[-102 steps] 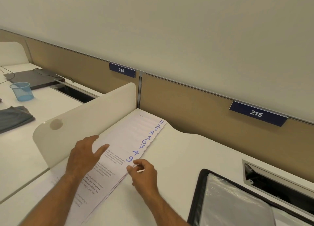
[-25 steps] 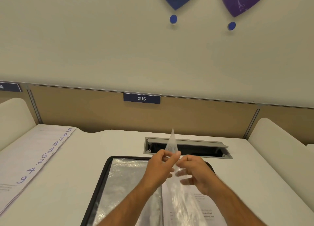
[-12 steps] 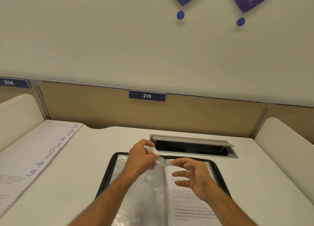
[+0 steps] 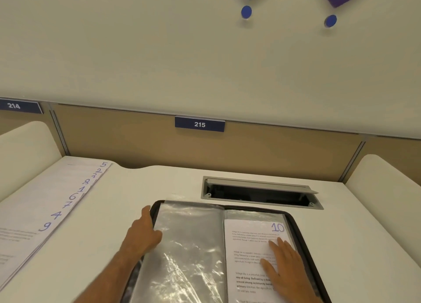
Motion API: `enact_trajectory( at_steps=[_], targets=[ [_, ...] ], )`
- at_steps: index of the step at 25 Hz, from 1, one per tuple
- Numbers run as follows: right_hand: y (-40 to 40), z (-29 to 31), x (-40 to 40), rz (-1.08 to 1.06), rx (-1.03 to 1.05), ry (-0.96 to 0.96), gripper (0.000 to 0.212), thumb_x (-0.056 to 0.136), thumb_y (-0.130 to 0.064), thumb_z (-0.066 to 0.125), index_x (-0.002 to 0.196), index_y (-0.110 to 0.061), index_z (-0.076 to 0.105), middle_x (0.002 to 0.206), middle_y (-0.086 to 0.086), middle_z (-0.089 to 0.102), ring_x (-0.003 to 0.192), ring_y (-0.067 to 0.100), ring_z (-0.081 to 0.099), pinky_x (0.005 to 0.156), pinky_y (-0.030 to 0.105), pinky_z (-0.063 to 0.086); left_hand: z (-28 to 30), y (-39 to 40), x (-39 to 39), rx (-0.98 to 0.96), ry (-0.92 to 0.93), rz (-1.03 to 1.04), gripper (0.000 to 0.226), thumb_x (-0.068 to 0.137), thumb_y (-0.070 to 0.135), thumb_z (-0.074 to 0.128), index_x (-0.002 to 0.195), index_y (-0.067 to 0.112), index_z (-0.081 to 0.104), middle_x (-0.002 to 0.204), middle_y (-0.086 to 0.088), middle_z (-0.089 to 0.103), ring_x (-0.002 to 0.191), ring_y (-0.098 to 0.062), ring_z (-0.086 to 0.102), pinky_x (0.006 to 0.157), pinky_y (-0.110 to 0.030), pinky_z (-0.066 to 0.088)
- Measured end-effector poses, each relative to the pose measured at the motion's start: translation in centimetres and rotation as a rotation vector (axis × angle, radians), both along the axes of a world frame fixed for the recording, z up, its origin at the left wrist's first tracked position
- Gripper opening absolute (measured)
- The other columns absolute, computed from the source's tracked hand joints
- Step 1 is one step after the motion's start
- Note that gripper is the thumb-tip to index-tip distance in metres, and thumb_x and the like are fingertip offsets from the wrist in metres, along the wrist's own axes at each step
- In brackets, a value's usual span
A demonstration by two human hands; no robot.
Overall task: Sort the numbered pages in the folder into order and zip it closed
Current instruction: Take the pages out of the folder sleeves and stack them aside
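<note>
Head view, lower centre: steady the folder (image 4: 303, 239) edge with your left hand (image 4: 143, 234), and with your flat, spread right hand (image 4: 283, 266) slide page 10 (image 4: 250, 245) out of its sleeve.

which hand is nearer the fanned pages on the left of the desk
Left. The left hand rests on the folder's left edge, across bare desk from the fanned pages; the right hand lies flat on page 10, farther away.

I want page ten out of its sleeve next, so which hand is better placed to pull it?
Probably the right hand: it already lies flat on page 10 in the folder. The left hand rests on the empty sleeve opposite.
</note>
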State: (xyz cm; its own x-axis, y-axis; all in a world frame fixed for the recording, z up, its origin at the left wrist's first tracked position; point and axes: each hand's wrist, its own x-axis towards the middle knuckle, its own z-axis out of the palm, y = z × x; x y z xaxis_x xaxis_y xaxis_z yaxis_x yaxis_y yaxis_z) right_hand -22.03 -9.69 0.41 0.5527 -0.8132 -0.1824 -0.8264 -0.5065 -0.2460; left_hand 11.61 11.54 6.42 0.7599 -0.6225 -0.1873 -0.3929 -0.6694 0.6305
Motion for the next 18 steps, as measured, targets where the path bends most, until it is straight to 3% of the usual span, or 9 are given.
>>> enact_trajectory(
  at_steps=[2,4,6,8,9,11,13,16,18],
  targets=[
    [0.0,-0.9,-0.4,0.011,-0.038,0.075,0.138,0.042,-0.089,-0.039,0.158,-0.030,0.004,0.168,0.000,-0.009,0.155,0.021,-0.007,0.124,0.038,-0.004,-1.7,0.5,0.3,0.071,0.013,0.004,0.086,0.084,0.015,0.059,0.155,0.015,0.011,0.104,-0.009,0.063,0.082,-0.022,0.065,0.068,-0.030,0.055],
    [0.1,-1.2,-0.5,0.004,-0.069,0.104,0.137,0.042,-0.088,-0.040,0.158,-0.030,0.003,0.167,0.001,-0.011,0.155,0.021,-0.008,0.124,0.037,-0.005,-2.7,0.8,0.3,0.106,-0.021,0.012,0.078,0.085,0.015,0.058,0.152,0.015,0.017,0.100,-0.005,0.060,0.081,-0.021,0.063,0.069,-0.031,0.054],
    [-0.1,-1.5,-0.7,-0.010,-0.107,0.096,0.132,0.050,-0.089,-0.034,0.158,-0.029,0.011,0.168,-0.001,-0.003,0.155,0.021,-0.001,0.124,0.037,0.000,-3.3,0.9,0.2,0.166,-0.100,-0.003,0.069,0.083,0.018,0.057,0.145,0.020,0.025,0.092,0.001,0.057,0.078,-0.019,0.061,0.071,-0.032,0.054],
    [-0.5,-1.7,-0.9,-0.012,-0.144,0.051,0.112,0.069,-0.090,-0.013,0.154,-0.030,0.029,0.165,0.000,0.020,0.152,0.021,0.018,0.124,0.039,0.014,-3.0,1.1,-0.4,0.286,-0.205,-0.056,0.064,0.083,0.024,0.052,0.141,0.026,0.026,0.091,0.004,0.057,0.080,-0.018,0.060,0.072,-0.030,0.051],
    [-0.9,-1.9,-1.0,-0.007,-0.162,0.033,0.097,0.079,-0.086,0.002,0.147,-0.030,0.042,0.159,0.000,0.035,0.146,0.022,0.033,0.120,0.041,0.026,-2.9,0.9,-0.5,0.342,-0.272,-0.079,0.061,0.084,0.025,0.050,0.140,0.027,0.027,0.092,0.005,0.058,0.080,-0.018,0.060,0.073,-0.030,0.049],
    [-1.9,-1.8,-0.8,0.018,-0.255,-0.027,0.065,0.087,-0.074,0.026,0.117,-0.031,0.063,0.127,-0.004,0.063,0.114,0.020,0.059,0.094,0.039,0.050,-1.8,0.2,-1.1,0.338,-0.369,-0.105,0.057,0.083,0.022,0.048,0.137,0.029,0.031,0.100,0.006,0.063,0.082,-0.019,0.060,0.074,-0.030,0.047],
    [-2.9,-0.5,0.2,0.006,-0.329,-0.061,0.048,0.089,-0.067,0.032,0.092,-0.032,0.064,0.098,-0.010,0.065,0.085,0.012,0.055,0.074,0.032,0.047,-1.5,-1.6,-2.4,0.174,-0.428,-0.182,0.049,0.087,0.022,0.050,0.132,0.034,0.037,0.115,0.013,0.062,0.093,-0.015,0.062,0.081,-0.029,0.047],
    [-4.7,1.5,2.5,-0.008,-0.275,-0.059,0.033,0.099,-0.056,0.038,0.102,-0.033,0.061,0.110,-0.013,0.061,0.097,0.005,0.049,0.089,0.026,0.043,-2.5,-5.5,-6.7,-0.090,-0.430,-0.355,0.037,0.094,0.040,0.046,0.128,0.045,0.032,0.122,0.020,0.048,0.114,-0.005,0.048,0.101,-0.028,0.040],
    [-6.0,2.1,4.3,0.006,-0.216,-0.083,0.029,0.101,-0.050,0.041,0.117,-0.033,0.058,0.127,-0.014,0.058,0.113,0.005,0.050,0.103,0.024,0.039,-4.3,-8.4,-9.2,-0.046,-0.486,-0.467,0.043,0.095,0.056,0.035,0.135,0.039,0.037,0.141,0.018,0.038,0.132,-0.007,0.033,0.117,-0.036,0.025]
  ],
)
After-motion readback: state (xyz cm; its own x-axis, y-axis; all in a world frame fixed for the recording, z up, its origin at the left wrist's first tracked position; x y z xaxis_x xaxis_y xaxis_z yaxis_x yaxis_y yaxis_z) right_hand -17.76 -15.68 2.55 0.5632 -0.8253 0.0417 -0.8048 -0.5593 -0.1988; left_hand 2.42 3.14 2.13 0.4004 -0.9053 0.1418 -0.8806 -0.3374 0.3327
